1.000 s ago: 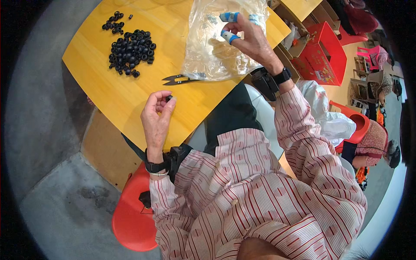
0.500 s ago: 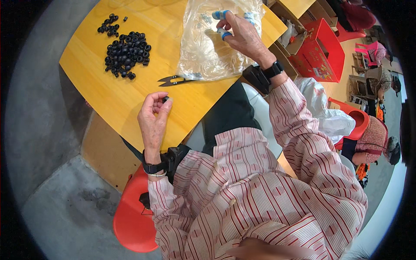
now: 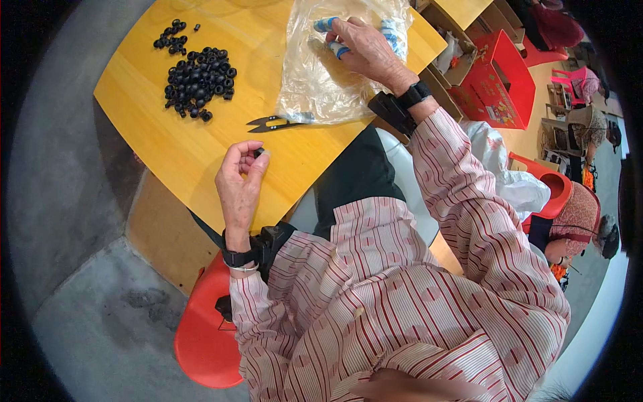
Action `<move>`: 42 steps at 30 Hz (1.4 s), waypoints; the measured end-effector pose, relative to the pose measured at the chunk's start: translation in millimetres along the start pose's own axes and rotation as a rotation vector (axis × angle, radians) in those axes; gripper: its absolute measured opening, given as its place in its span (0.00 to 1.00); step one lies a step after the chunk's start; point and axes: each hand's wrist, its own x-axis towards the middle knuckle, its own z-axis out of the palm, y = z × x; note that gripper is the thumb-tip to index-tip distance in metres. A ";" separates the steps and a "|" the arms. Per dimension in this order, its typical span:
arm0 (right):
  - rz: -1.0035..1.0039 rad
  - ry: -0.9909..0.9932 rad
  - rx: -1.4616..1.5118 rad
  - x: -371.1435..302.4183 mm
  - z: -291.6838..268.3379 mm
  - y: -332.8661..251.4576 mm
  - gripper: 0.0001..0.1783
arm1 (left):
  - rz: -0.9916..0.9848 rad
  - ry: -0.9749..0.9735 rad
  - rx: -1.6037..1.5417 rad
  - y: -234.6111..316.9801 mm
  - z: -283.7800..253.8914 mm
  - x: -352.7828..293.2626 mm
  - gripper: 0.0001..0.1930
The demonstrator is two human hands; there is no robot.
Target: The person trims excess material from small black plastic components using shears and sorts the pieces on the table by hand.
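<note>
My left hand (image 3: 241, 181) is above the near part of the table, thumb and fingertips closed on a small black bead-like piece (image 3: 258, 153). My right hand (image 3: 368, 52) hovers over a clear plastic bag (image 3: 311, 87) at the back of the table. Blue-and-white wrapping covers some of its fingertips. Its fingers are bent, with a gap between thumb and forefinger and nothing visible between them. Left of the bag lies a heap of small black hollow pieces (image 3: 199, 79), with a smaller group (image 3: 175, 39) behind it. Black thread snips (image 3: 274, 123) lie partly against the bag's near edge.
The yellow table (image 3: 134, 74) ends just in front of me. To the right stand an open red box (image 3: 492, 84), cardboard boxes and a white sack (image 3: 519, 191). A red stool (image 3: 204, 328) is at my lower left. Other people sit at the far right.
My right hand has shifted slightly left over the bag. My left hand stays almost in place with the black piece. The whole view has drifted a little.
</note>
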 end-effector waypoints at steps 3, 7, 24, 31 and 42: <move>0.007 0.019 -0.011 -0.1 5.3 3.5 0.12 | 0.003 0.001 0.015 -0.2 -0.2 0.0 0.09; 0.025 0.032 0.007 -1.5 5.0 4.3 0.11 | 0.011 0.002 0.022 -0.2 -0.2 0.1 0.09; 0.148 0.134 0.194 -19.6 -20.5 2.8 0.18 | 0.016 -0.011 0.018 -3.7 -1.2 -0.6 0.09; 0.259 -0.119 0.086 -29.5 -21.3 14.2 0.18 | 0.010 -0.001 -0.019 -4.3 -0.5 -0.2 0.09; 0.079 -0.018 -0.052 -38.6 -23.8 12.6 0.21 | 0.032 0.014 -0.098 -8.0 -1.7 0.8 0.09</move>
